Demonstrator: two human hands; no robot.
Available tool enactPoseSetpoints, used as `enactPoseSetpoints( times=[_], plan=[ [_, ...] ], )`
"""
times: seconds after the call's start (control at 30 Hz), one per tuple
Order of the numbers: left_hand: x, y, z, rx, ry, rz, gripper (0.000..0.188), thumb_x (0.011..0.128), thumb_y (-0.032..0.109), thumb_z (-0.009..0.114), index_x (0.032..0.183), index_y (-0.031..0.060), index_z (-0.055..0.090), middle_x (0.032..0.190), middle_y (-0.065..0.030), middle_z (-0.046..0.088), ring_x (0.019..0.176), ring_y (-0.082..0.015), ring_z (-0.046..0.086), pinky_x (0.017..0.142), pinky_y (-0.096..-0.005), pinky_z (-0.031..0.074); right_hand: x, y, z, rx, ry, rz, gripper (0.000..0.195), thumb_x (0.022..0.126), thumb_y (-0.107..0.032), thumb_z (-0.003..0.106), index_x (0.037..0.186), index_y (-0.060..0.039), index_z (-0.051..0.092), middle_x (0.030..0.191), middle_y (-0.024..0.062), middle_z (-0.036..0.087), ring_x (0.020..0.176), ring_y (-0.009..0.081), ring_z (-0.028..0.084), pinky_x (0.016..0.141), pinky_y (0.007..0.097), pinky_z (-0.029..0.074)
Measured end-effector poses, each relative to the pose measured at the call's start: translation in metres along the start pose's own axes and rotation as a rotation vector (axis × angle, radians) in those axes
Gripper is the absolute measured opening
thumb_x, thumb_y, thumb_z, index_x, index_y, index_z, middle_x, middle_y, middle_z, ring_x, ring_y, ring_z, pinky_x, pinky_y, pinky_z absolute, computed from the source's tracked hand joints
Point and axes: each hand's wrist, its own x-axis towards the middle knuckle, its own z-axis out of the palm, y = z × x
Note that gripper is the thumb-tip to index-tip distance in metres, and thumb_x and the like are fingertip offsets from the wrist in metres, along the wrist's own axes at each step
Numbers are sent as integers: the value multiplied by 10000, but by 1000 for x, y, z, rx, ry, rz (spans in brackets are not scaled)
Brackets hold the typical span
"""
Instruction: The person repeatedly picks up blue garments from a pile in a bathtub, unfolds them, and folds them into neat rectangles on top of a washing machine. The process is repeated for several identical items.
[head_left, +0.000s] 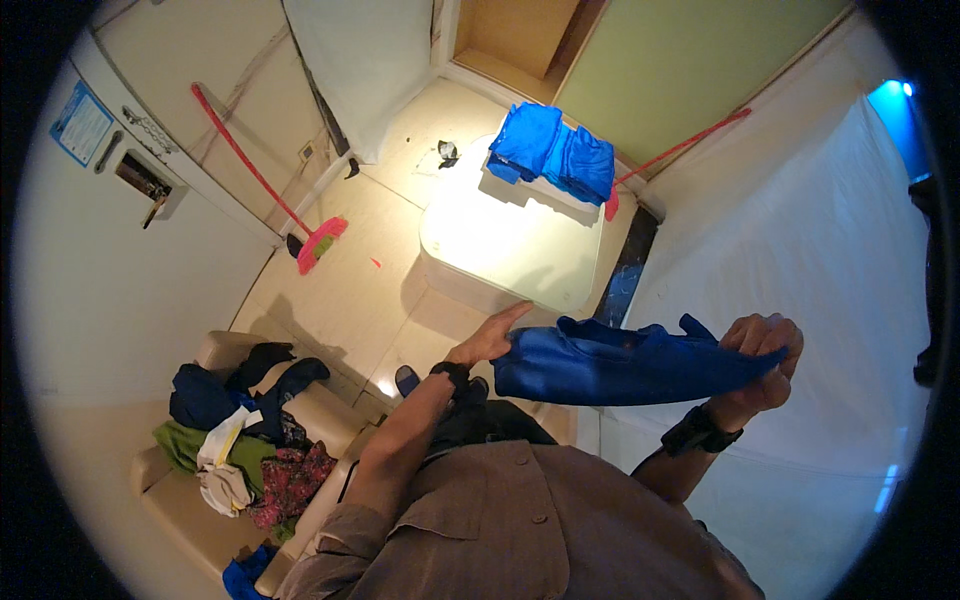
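Observation:
A folded dark-blue garment (600, 367) is stretched level in front of my body, above the floor. Its right end is bunched inside my right hand (761, 356), whose fingers are curled tightly round the fabric. At the other end, my left hand (487, 339) bears the garment's edge, with fingers extended forward and partly hidden by the fabric. Beyond my hands, brighter blue folded garments (551, 154) lie in two piles side by side at the far end of a pale, round-cornered table (517, 247).
A tan armchair (322, 397) at lower left holds a heap of mixed clothes (247, 442). A red-handled broom (255, 169) leans near the white door (150, 277). Another red handle (682, 146) slants behind the table. White sheeting (765, 270) hangs on the right.

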Motion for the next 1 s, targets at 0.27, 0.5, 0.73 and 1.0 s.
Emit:
enactPoseSetpoints(
  times=[0.27,0.5,0.73,1.0],
  plan=[
    [20,-12,38,-4,-149,87,773,827,39,705,1512,98,353,1496,-183,435,1349,-319,449,1133,-402,372,-7,-26,-27,313,-299,15,251,862,-230,746,748,-68,592,517,86,567,323,112,402,298,259,291],
    [10,24,62,-184,-460,-83,660,778,55,744,1399,77,524,1263,-150,650,1105,-252,626,1005,-378,478,-41,-40,-61,232,-150,-81,342,855,-321,778,720,-150,515,520,6,515,361,77,385,319,242,280],
    [-1,67,80,-169,-478,-188,419,757,72,739,1172,52,689,1121,-133,696,998,-281,660,937,-361,513,-54,-46,-79,372,-136,-105,379,806,-336,834,754,-178,494,592,-30,507,457,67,407,355,241,301],
    [-10,64,66,-316,-264,-137,156,883,84,700,1021,27,744,1137,-124,674,1041,-221,619,941,-362,487,-67,-59,-72,227,249,-63,213,859,-224,766,898,-120,585,818,0,623,669,128,548,572,261,469]
  ],
)
